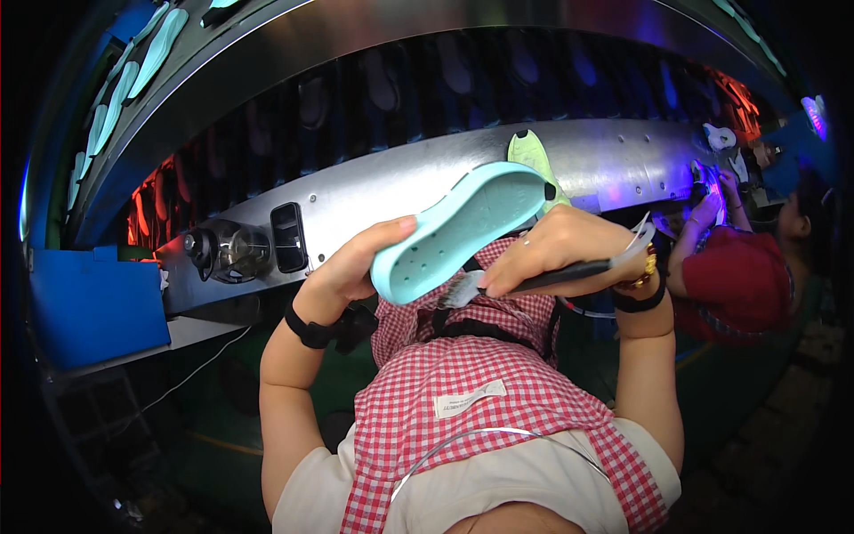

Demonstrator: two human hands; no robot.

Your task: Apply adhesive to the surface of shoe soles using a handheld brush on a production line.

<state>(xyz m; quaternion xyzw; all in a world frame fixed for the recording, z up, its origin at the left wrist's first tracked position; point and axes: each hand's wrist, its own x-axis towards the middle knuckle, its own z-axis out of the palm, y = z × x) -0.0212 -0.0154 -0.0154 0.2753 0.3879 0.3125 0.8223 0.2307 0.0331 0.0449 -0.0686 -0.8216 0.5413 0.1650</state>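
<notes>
Metal is gleaming along the bench [382,189] in front of me, where a jar [245,251] and a black tray [287,237] are standing to the left, a green sole [532,158] is lying beyond my hands, and a co-worker [738,260] is sitting off to the right. I'm holding the teal sole [463,233] up between the bench and my apron [463,378], its hollow side facing me and its length slanting upward to the right. My left hand [340,265] is pinching its near end, thumb over the rim; the other fingers are mostly hiding behind it. My right hand [569,247] is gripping a brush [560,274] by its dark handle, close to the far end of the teal sole; whether those knuckles are touching it, I can't tell.

Slipping is looking like the likeliest trouble: my left hand is gripping only one end, so a hard push at the far end could be twisting the teal sole out of my fingers. The bristles [458,290] are pointing down-left just by the lower rim, with my apron behind, so if they're carrying anything wet, which I'm not able to see, a stray stroke could be smearing the outer wall or the cloth. A loose pale strip [642,233] is sticking out at my right wrist; turning that wrist inward could be dragging it through the hollow.
</notes>
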